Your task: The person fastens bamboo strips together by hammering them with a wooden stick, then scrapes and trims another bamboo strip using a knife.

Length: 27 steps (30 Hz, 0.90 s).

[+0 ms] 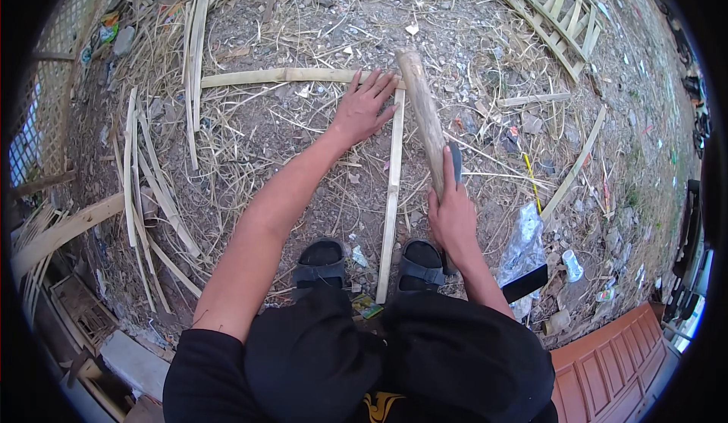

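My left hand [365, 108] lies flat with its fingers spread over the right end of a pale bamboo strip [262, 76], which runs crosswise on the ground. A second bamboo strip [393, 169] meets that end and runs back toward my feet, forming a corner. Wrapped round a thick wooden stick [422, 108], my right hand [453, 218] holds it slanting, its far end beside the corner. A dark, flat piece [456, 161] shows at the same hand's fingers; its kind I cannot make out.
Loose bamboo strips [195, 59] lie at the left, and more strips [155, 188] lie nearer. A slatted lattice [550, 14] rests at the far right. Close to my right arm are a clear plastic bag [525, 245], a dark flat object [525, 283] and a white cup [572, 266].
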### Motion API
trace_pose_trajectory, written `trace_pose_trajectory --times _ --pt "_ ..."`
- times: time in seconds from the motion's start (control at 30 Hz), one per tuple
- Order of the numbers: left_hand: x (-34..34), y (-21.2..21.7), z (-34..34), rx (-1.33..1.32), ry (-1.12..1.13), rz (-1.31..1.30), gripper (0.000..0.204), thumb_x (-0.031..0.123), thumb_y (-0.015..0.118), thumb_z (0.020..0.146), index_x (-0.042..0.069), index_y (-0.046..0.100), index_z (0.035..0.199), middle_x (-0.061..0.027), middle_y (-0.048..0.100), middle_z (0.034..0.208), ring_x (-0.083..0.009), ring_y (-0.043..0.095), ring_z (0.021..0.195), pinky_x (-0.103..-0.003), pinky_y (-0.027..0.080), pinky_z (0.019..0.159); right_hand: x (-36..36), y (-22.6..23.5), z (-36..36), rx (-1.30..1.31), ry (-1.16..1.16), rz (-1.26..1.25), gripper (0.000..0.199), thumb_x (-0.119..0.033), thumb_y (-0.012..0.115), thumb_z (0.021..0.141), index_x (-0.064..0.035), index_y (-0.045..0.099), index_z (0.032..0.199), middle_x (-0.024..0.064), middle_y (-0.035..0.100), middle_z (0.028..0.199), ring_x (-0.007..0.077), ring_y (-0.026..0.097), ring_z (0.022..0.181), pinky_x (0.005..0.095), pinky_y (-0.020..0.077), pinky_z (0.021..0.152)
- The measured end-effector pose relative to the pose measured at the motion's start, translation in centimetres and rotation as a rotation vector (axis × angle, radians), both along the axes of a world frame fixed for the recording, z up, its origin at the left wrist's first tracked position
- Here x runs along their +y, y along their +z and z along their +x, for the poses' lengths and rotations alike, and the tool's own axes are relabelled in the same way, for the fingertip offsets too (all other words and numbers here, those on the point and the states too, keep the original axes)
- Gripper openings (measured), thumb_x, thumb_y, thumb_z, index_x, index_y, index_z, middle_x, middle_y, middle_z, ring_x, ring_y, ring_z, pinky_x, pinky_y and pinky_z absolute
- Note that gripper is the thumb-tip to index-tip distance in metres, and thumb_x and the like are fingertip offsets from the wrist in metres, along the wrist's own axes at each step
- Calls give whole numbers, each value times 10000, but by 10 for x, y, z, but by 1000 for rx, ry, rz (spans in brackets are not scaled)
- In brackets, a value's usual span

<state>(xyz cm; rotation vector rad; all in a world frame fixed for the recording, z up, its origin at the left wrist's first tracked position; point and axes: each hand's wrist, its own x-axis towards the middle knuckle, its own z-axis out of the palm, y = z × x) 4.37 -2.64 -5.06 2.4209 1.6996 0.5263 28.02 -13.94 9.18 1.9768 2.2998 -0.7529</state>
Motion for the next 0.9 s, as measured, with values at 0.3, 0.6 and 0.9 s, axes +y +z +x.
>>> trace_pose_trajectory --times 0.3,0.6,0.9 --pt "-2 3 -4 -29 1 3 610 429 499 1020 97 409 1524 -105 424 1569 -314 330 1482 -531 171 1235 0 40 -16 335 -25 250 770 -168 637 958 -180 232 1613 231 629 929 423 669 747 501 529 662" --pt "-1 4 5 -34 57 17 611 458 537 997 109 455 1492 -109 473 1528 -329 375 1450 -577 183 1217 -6 24 -4 408 -74 234 773 -147 639 955 -168 234 1613 250 655 903 414 675 774 489 526 731" --pt "-1 9 5 87 55 -61 740 607 512 965 139 407 1528 -88 419 1567 -307 317 1486 -619 188 1202 0 32 -13 337 -29 126 757 -141 625 960 -200 242 1610 266 670 1075 440 685 945 484 538 803"
